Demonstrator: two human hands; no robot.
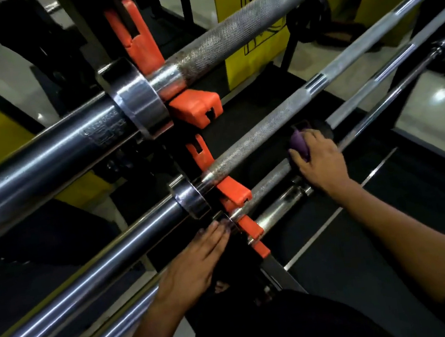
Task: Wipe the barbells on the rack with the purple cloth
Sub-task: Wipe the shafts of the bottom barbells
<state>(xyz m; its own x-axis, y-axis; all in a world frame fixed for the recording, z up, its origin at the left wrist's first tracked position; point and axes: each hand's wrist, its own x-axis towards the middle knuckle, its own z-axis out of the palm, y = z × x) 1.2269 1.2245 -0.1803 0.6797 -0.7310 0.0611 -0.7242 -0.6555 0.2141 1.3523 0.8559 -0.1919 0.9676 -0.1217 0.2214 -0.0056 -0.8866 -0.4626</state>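
Several steel barbells lie stacked on a rack with orange hooks. The top barbell and the middle barbell have knurled shafts. My right hand grips the purple cloth wrapped around the shaft of a lower barbell. Only a small fold of the cloth shows past my fingers. My left hand lies with straight fingers, its fingertips touching the collar of that lower barbell near the rack upright.
Thick chrome sleeves run out to the lower left. A yellow panel with a black drawing stands behind the rack. Black floor mats lie below, and pale floor shows at right.
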